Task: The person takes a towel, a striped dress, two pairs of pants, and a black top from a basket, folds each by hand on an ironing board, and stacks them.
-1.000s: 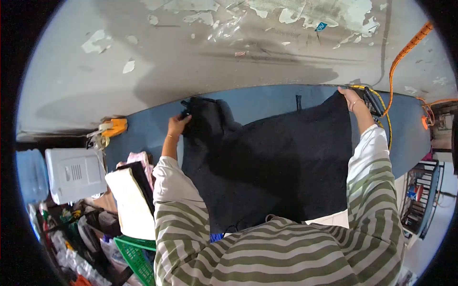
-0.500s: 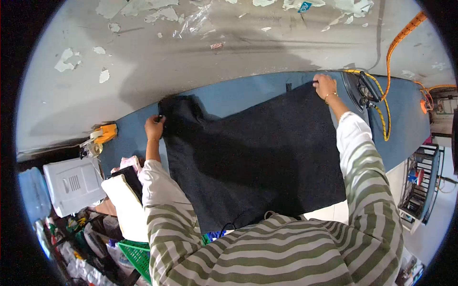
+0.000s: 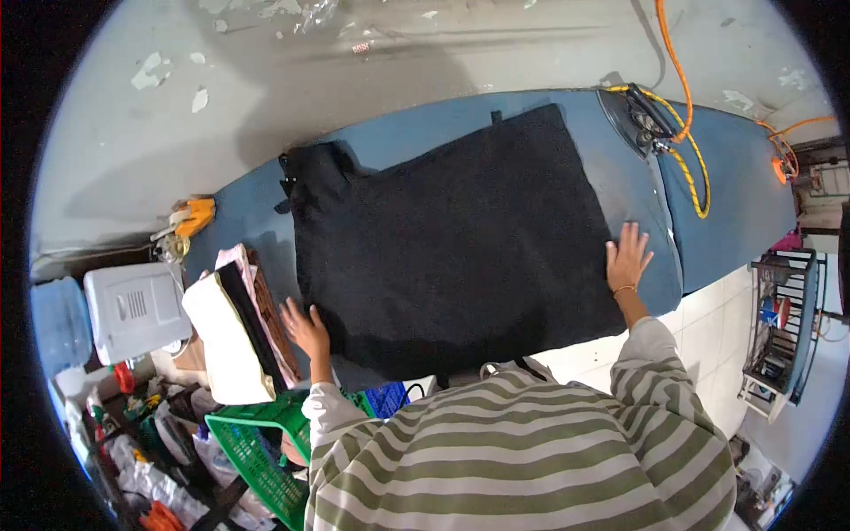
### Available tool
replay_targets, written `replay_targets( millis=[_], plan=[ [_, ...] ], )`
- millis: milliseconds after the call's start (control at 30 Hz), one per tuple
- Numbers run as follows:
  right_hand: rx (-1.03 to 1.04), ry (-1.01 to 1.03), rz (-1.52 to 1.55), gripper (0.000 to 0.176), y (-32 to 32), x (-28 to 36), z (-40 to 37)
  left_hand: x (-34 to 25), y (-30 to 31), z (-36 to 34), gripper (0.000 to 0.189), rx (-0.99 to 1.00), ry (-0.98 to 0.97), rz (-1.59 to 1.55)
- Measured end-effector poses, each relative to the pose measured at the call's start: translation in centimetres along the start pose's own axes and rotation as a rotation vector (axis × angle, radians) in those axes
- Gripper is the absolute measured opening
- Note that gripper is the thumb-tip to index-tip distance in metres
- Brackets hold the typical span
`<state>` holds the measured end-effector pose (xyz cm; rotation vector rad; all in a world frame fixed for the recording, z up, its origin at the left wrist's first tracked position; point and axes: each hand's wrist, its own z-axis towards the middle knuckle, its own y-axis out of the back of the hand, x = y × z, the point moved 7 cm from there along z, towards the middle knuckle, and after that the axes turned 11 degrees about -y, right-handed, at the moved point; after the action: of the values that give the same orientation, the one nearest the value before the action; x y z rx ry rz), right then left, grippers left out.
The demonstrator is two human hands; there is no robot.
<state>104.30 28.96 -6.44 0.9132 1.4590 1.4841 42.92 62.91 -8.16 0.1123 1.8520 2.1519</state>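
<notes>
A black cloth garment (image 3: 452, 239) lies spread over the blue padded table (image 3: 425, 133), its near edge reaching my body. Its upper left corner is bunched, and small dark tabs stick out there. Fingers spread, my left hand (image 3: 306, 331) rests at the garment's lower left edge, between it and a stack of folded cloths (image 3: 232, 332). My right hand (image 3: 628, 258) lies flat with fingers apart on the garment's right edge, partly on the blue surface. Neither hand grips anything.
A clothes iron (image 3: 633, 122) with yellow and orange cords stands at the back right. An orange tape dispenser (image 3: 195, 216) sits at the left end. Below left are a green plastic basket (image 3: 257, 460) and a grey-white appliance (image 3: 137, 310). A peeling wall runs behind.
Both hands have let go of the garment's far corners and come back toward my body along its sides. The garment now lies flatter, and the view has shifted.
</notes>
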Motion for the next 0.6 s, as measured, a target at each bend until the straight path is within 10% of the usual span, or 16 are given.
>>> replay_targets(
  millis=[200,400,467,567,600],
  plan=[
    [0.115,0.499,0.065,0.058,-0.1,-2.5,-10.9,1.9,0.6,-13.1,0.05,0.007,0.064,-0.143],
    [-0.087,0.041,0.355,0.067,-1.4,-15.1,-11.7,7.4,-2.3,-15.6,0.037,-0.202,0.297,-0.792],
    [-0.069,-0.052,0.504,0.07,-1.2,-16.9,-12.8,5.2,-1.8,-15.2,0.04,0.121,0.307,-1.021],
    [0.008,0.018,0.488,0.064,-1.3,-17.7,-14.8,2.7,3.1,-16.3,0.037,0.069,0.525,-1.081],
    [0.036,0.048,0.477,0.061,-1.8,-17.7,-15.0,2.7,1.1,-15.6,0.044,0.586,0.213,-0.871]
  ],
)
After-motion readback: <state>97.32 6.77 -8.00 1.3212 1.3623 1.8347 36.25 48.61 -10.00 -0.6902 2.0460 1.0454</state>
